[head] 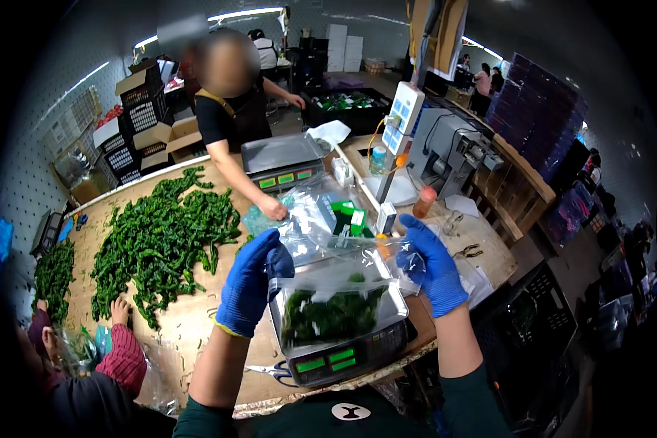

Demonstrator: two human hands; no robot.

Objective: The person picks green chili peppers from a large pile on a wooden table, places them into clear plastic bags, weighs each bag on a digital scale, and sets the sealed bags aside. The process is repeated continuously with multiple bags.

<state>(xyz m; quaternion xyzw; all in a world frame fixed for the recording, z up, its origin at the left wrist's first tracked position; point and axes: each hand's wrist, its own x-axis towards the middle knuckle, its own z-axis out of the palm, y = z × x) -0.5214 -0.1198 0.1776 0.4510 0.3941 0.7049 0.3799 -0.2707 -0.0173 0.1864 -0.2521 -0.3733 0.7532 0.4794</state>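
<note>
My left hand (254,282) and my right hand (431,268), both in blue work gloves, pinch opposite ends of the top of a clear plastic bag (339,284). Dark-green produce, apparently wrinkled peppers (331,317), fills the bag's lower part. It lies over the steel tray of a digital scale (356,350) with lit green displays. Scissors (276,372) rest on the table by the scale's left corner. Just beyond the bag lie a pile of clear plastic bags (304,219) and some green-and-white packets (353,218).
Loose wrinkled green peppers (164,246) cover the table's left part. A co-worker's hand (274,208) touches the bag pile beside a second scale (282,159). Another person's maroon sleeve (123,353) is at lower left. A power strip (405,117) hangs on a post; pliers (468,251) lie right.
</note>
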